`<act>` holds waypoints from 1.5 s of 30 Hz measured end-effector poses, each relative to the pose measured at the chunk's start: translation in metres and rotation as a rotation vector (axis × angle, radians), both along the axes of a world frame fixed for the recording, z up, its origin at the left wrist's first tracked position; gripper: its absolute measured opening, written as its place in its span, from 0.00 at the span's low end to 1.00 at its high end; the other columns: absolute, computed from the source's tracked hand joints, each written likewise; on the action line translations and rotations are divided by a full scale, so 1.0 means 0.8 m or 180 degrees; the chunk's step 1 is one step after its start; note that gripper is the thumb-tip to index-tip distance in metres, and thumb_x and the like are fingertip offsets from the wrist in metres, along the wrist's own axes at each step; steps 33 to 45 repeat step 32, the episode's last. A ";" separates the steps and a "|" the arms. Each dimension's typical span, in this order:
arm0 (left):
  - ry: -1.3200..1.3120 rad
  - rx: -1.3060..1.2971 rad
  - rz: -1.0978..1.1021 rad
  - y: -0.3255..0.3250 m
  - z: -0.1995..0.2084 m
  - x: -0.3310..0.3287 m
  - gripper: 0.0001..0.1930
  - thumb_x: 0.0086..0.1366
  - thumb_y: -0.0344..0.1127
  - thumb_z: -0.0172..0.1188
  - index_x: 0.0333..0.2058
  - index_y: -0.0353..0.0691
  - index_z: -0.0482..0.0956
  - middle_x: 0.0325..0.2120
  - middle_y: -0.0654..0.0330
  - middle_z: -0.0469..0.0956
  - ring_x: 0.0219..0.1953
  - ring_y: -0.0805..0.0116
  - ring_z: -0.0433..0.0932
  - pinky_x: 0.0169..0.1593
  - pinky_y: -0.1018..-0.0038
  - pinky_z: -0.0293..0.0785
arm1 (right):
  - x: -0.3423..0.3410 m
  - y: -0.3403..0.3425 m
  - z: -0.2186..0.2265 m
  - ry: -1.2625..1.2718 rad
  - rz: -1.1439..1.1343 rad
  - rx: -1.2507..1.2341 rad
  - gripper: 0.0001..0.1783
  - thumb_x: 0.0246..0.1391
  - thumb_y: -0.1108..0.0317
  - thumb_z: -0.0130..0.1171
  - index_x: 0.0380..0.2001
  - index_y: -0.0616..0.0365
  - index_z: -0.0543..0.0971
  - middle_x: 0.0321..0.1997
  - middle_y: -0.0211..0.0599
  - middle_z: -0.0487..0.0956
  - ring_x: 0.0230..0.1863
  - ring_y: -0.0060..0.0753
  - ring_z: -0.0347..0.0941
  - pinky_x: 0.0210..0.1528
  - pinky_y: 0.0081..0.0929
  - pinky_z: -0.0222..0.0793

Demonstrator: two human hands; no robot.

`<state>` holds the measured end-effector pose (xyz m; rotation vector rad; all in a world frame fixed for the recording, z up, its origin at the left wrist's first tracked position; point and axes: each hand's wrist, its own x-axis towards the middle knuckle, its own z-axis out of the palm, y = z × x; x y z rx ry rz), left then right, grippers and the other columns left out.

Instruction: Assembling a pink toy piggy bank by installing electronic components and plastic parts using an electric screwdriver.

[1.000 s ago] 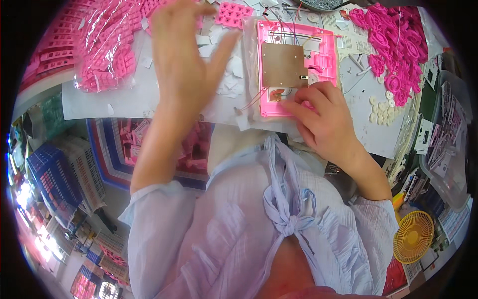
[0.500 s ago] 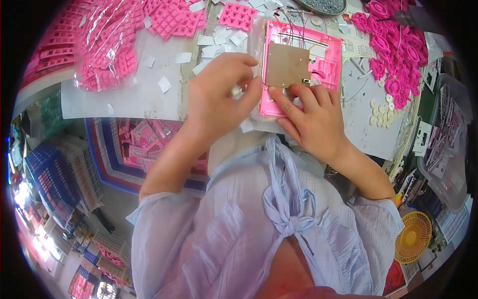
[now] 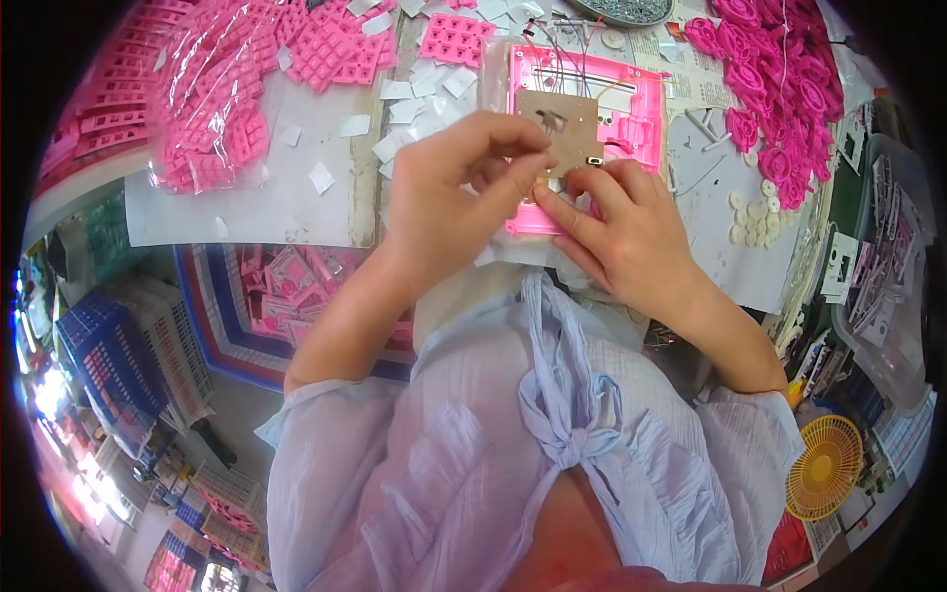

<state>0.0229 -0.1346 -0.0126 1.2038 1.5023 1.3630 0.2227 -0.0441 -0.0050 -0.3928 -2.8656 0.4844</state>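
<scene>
A pink plastic case [image 3: 646, 123] lies on the table in front of me, with a brown circuit board [image 3: 577, 109] and thin wires in it. My left hand [image 3: 459, 183] is over the case's left side, thumb and forefinger pinched together above the board. A small dark, blurred piece shows at its fingertips; I cannot make out what it is. My right hand [image 3: 631, 222] rests at the near edge, its fingers bent against the board's lower edge and the thumb pressed on the near left part. Both hands partly hide the near side of the case.
Pink keypad pieces [image 3: 212, 99] in clear plastic lie at left, with white paper squares [image 3: 400, 111] scattered nearby. At right are dark pink parts [image 3: 755, 74] and white discs [image 3: 758, 222]. A metal dish of screws [image 3: 631, 10] stands behind. A basket [image 3: 207, 296] of pink parts is below left.
My left hand has moved right, over the board, its fingers closing into a pinch with a small dark piece at the tips. My right hand stays at the board's near edge.
</scene>
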 end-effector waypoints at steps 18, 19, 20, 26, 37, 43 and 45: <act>0.1424 0.0485 -0.0668 0.039 0.006 0.016 0.09 0.64 0.23 0.62 0.43 0.37 0.78 0.32 0.60 0.83 0.31 0.72 0.82 0.32 0.77 0.75 | 0.057 0.027 0.028 0.0128 -0.1281 -0.2528 0.07 0.53 0.71 0.68 0.35 0.60 0.83 0.29 0.37 0.82 0.28 0.33 0.77 0.34 0.26 0.74; 0.1496 0.0601 -0.0786 0.045 0.004 0.017 0.08 0.64 0.23 0.63 0.42 0.38 0.79 0.31 0.59 0.82 0.31 0.71 0.82 0.31 0.76 0.75 | 0.060 0.020 0.025 0.0228 -0.1117 -0.1946 0.07 0.52 0.70 0.68 0.34 0.59 0.83 0.30 0.37 0.82 0.30 0.35 0.77 0.35 0.28 0.74; 0.1654 0.0752 -0.0889 0.050 0.000 0.020 0.08 0.63 0.24 0.64 0.41 0.38 0.79 0.31 0.59 0.82 0.30 0.68 0.82 0.31 0.74 0.75 | 0.062 0.012 0.021 0.0324 -0.0946 -0.1365 0.07 0.51 0.70 0.69 0.33 0.59 0.82 0.31 0.37 0.81 0.31 0.37 0.76 0.36 0.29 0.74; 0.1860 0.0985 -0.1192 0.059 -0.008 0.035 0.09 0.58 0.25 0.66 0.38 0.39 0.80 0.28 0.56 0.79 0.29 0.58 0.79 0.31 0.68 0.75 | 0.073 0.008 -0.010 0.0584 -0.0982 -0.1163 0.09 0.49 0.69 0.70 0.29 0.57 0.79 0.31 0.34 0.79 0.34 0.41 0.72 0.35 0.35 0.70; 0.1730 0.0667 -0.1193 0.037 -0.006 0.034 0.08 0.59 0.25 0.66 0.37 0.40 0.80 0.29 0.58 0.79 0.28 0.61 0.80 0.31 0.68 0.75 | 0.077 0.022 -0.019 0.0544 -0.0784 -0.1505 0.09 0.50 0.67 0.70 0.30 0.56 0.79 0.30 0.33 0.78 0.34 0.38 0.71 0.37 0.35 0.68; 0.1730 0.0667 -0.1193 0.037 -0.006 0.034 0.08 0.59 0.25 0.66 0.37 0.40 0.80 0.29 0.58 0.79 0.28 0.61 0.80 0.31 0.68 0.75 | 0.077 0.022 -0.019 0.0544 -0.0784 -0.1505 0.09 0.50 0.67 0.70 0.30 0.56 0.79 0.30 0.33 0.78 0.34 0.38 0.71 0.37 0.35 0.68; 0.1730 0.0667 -0.1193 0.037 -0.006 0.034 0.08 0.59 0.25 0.66 0.37 0.40 0.80 0.29 0.58 0.79 0.28 0.61 0.80 0.31 0.68 0.75 | 0.077 0.022 -0.019 0.0544 -0.0784 -0.1505 0.09 0.50 0.67 0.70 0.30 0.56 0.79 0.30 0.33 0.78 0.34 0.38 0.71 0.37 0.35 0.68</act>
